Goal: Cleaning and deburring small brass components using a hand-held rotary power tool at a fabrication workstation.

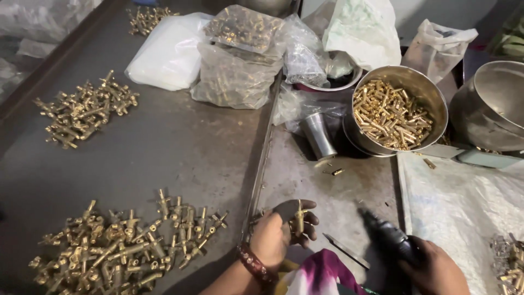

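Near the bottom edge of the scene, the left hand (273,236) is curled around a small brass valve fitting (299,217), pinching it upright between thumb and fingers above the grey metal table (180,147). A beaded red bracelet (254,264) circles that wrist. To the right, the right hand (434,267) is closed around the grip of a dark power screwdriver (388,236), whose nose points up and left toward the held fitting but stays apart from it. A thin flat metal strip (345,250) lies on the table between the two hands.

On the near left sits a large heap of brass valve fittings (128,246), and a second, smaller heap of the same brass parts (84,113) lies farther back on the left. At the far side are clear plastic bags holding brass pieces (237,60) and a white plastic packet (169,52). Right of centre, a round steel bowl filled with short brass pins (392,112) leans against a small steel cup (319,135) lying on its side. An empty-looking steel basin (491,104) stands at the far right, just beside the bowl. A white woven sack (464,202) covers the near right of the table, with a few more brass parts (508,263) at its right edge.
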